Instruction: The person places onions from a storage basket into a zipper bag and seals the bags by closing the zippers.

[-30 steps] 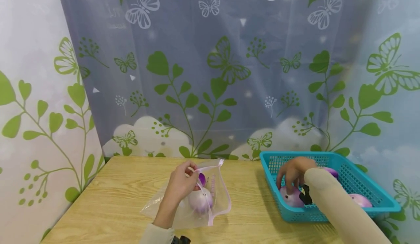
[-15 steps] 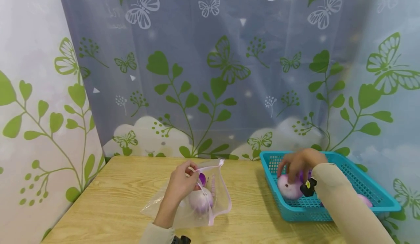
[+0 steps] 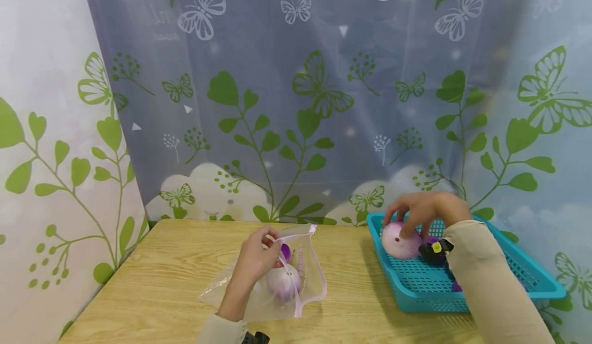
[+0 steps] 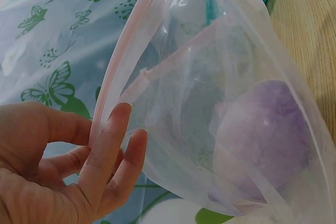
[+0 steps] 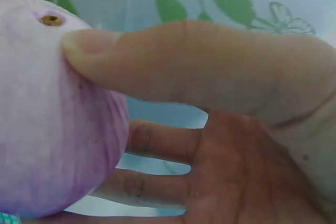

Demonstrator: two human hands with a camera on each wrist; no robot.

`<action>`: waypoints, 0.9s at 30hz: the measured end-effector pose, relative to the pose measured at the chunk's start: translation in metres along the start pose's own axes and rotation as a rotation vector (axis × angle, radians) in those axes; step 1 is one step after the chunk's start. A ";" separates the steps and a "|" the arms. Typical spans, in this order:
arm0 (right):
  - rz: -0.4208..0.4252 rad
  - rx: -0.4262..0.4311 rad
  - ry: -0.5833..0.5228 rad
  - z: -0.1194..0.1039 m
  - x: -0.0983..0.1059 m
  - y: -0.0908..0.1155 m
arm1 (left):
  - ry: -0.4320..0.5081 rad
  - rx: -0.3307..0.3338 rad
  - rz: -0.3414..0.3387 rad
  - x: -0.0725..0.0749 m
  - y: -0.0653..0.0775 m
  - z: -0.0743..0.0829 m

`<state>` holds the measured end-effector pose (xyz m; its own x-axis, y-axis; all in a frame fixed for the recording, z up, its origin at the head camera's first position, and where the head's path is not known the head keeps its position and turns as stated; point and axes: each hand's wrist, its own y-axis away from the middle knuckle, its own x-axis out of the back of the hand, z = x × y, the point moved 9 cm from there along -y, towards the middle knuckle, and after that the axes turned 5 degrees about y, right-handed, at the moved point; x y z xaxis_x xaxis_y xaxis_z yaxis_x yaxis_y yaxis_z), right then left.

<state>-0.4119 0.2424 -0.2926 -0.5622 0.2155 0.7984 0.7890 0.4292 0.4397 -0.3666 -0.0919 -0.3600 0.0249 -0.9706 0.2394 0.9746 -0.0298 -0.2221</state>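
Over the left end of a turquoise basket (image 3: 437, 303), my right hand (image 3: 427, 213) grips a round purple-and-white onion (image 3: 401, 240). In the right wrist view, the thumb presses the onion (image 5: 63, 114) near its brown tip, with the other fingers around its far side. At the table's centre my left hand (image 3: 256, 254) pinches the rim of a clear zip bag (image 3: 316, 282) with a pink edge. The bag's mouth is spread. Inside lies another purple-and-white onion (image 3: 284, 282), seen blurred through the plastic. A darker purple thing (image 3: 285, 253) in the bag is partly hidden by my fingers.
More purple things lie in the basket, among them a dark purple one (image 3: 457, 286), mostly hidden by the right sleeve (image 3: 495, 277). The wooden table (image 3: 176, 267) ends at a patterned curtain (image 3: 277, 128) behind. A wrist camera (image 3: 435, 251) sits under the right wrist.
My right hand has lifted the onion from the basket's floor, up towards its back left rim. My left hand and the bag have stayed in place.
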 end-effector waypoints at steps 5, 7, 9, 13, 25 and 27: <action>0.032 0.064 0.006 -0.022 0.003 -0.002 | -0.004 -0.001 -0.002 0.000 0.000 -0.001; 0.043 0.085 0.012 -0.033 0.003 -0.004 | -0.005 -0.003 -0.002 0.000 0.000 -0.001; 0.050 0.112 0.018 -0.043 0.002 -0.007 | -0.004 -0.005 -0.002 0.000 0.000 0.000; 0.068 0.181 0.020 -0.062 -0.001 -0.011 | -0.002 -0.005 0.001 0.001 -0.001 0.001; 0.050 0.306 0.005 -0.106 -0.027 -0.028 | 0.023 -0.003 0.005 0.000 0.002 0.003; 0.045 0.318 0.000 -0.112 -0.033 -0.032 | 0.024 0.008 0.007 0.000 0.002 0.002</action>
<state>-0.3906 0.1238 -0.2871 -0.5283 0.2410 0.8141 0.6961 0.6720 0.2528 -0.3647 -0.0919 -0.3587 0.0268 -0.9762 0.2150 0.9761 -0.0208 -0.2162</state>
